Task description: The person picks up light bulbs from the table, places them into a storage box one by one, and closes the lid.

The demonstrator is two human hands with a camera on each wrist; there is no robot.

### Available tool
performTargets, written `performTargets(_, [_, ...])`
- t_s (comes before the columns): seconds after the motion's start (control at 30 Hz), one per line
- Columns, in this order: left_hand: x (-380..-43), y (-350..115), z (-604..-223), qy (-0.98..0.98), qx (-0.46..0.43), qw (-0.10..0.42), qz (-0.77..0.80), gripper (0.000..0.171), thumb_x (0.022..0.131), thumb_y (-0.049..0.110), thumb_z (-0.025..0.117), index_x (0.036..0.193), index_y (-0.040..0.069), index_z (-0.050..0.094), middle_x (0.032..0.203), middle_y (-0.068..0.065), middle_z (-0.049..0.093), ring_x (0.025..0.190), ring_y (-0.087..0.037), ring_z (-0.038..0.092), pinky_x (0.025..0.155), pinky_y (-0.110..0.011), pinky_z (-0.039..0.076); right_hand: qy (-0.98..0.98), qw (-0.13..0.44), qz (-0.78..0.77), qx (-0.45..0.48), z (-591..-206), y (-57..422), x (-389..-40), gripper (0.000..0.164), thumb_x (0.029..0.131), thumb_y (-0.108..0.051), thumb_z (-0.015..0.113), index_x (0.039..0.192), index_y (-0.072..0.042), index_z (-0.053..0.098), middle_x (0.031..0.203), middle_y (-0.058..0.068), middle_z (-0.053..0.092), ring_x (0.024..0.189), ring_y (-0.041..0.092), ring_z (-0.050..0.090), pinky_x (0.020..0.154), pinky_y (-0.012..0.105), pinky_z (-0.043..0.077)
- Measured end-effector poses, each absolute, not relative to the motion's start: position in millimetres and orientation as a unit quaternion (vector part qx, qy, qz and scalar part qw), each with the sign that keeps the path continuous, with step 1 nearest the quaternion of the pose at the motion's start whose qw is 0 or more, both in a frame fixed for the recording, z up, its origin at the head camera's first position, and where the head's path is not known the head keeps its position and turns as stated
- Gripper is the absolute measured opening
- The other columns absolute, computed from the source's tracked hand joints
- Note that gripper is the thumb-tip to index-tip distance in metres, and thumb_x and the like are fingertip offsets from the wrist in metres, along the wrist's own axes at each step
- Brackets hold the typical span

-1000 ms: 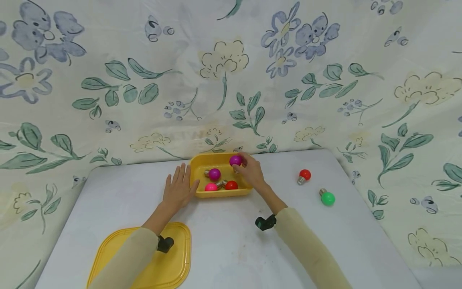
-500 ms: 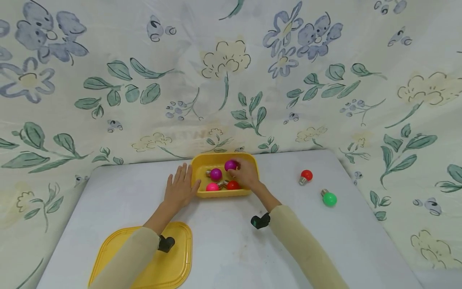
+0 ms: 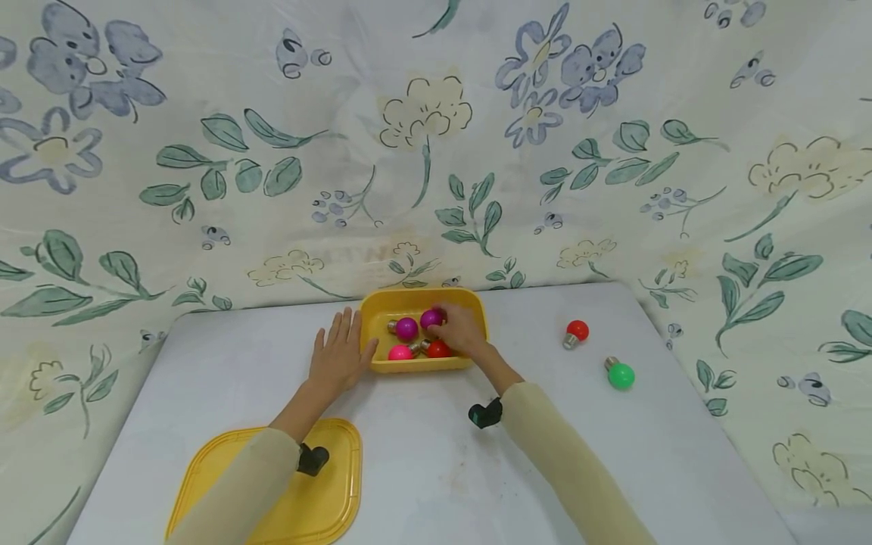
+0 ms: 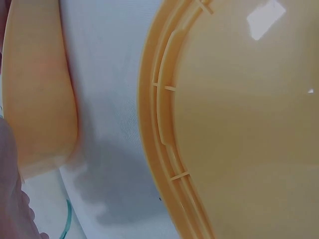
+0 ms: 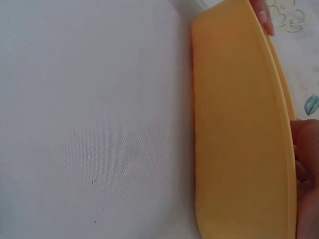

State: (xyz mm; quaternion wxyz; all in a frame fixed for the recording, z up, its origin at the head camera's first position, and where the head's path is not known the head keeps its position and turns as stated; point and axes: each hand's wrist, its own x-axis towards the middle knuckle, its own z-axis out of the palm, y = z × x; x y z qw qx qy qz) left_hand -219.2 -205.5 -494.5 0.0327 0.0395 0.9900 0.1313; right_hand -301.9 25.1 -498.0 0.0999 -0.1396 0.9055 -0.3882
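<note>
A yellow plastic box (image 3: 422, 366) stands near the back edge of the table. Inside it, my right hand (image 3: 463, 330) pinches a purple light bulb (image 3: 431, 319) low over the floor of the box. Beside that bulb lie another purple bulb (image 3: 406, 328), a pink bulb (image 3: 400, 353) and a red bulb (image 3: 438, 348). Against the box's left end rests my left hand (image 3: 335, 359), its fingers straight and spread. In the right wrist view the box wall (image 5: 239, 124) hides the bulbs and most of the right hand (image 5: 309, 169).
A yellow lid (image 3: 334, 492) lies flat at the front left, partly under the left forearm. On the table's right side are a loose red bulb (image 3: 578, 330) and a green bulb (image 3: 621, 375). A flower-patterned cloth (image 3: 354, 151) hangs behind the table.
My right hand has moved left and down into the box with the purple bulb, from the right rear rim toward the other bulbs. The left hand has stayed at the box's left end.
</note>
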Motion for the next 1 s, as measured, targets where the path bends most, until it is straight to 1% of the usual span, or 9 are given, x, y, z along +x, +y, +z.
performTargets(0.3, [-218.8,-205.2,-495.0,0.99,0.037,0.031,0.129,0.073,0.107,0.042,0.033,0.156,-0.007,0.011,0.162,-0.027,0.007,0.149,-0.042,0.005,0.116,-0.062,0.005,0.913,0.119,-0.365,-0.138,-501.2,22.1,-304.0,0.046,0.094,-0.012,0.07,0.138,-0.003,0.057,0.13,0.015,0.061,0.118,0.028,0.057,0.099,0.038,0.05])
performTargets(0.57, [-218.7,-204.5,-492.9,0.99,0.039,0.03,0.134,0.073,0.107,0.042,0.033,0.156,-0.007,0.01,0.162,-0.028,0.006,0.149,-0.042,0.004,0.116,-0.062,0.005,0.915,0.123,-0.356,-0.142,-500.9,21.5,-305.2,0.047,0.095,-0.012,0.07,0.14,-0.003,0.056,0.133,0.015,0.06,0.12,0.029,0.057,0.101,0.038,0.048])
performTargets(1.0, [-218.6,-204.6,-494.6,0.99,0.037,0.029,0.134,0.073,0.107,0.042,0.034,0.156,-0.007,0.01,0.162,-0.027,0.006,0.149,-0.042,0.004,0.116,-0.062,0.005,0.914,0.124,-0.357,-0.146,-497.8,21.6,-304.5,0.05,0.094,-0.013,0.07,0.141,-0.004,0.054,0.133,0.015,0.06,0.121,0.029,0.057,0.099,0.037,0.049])
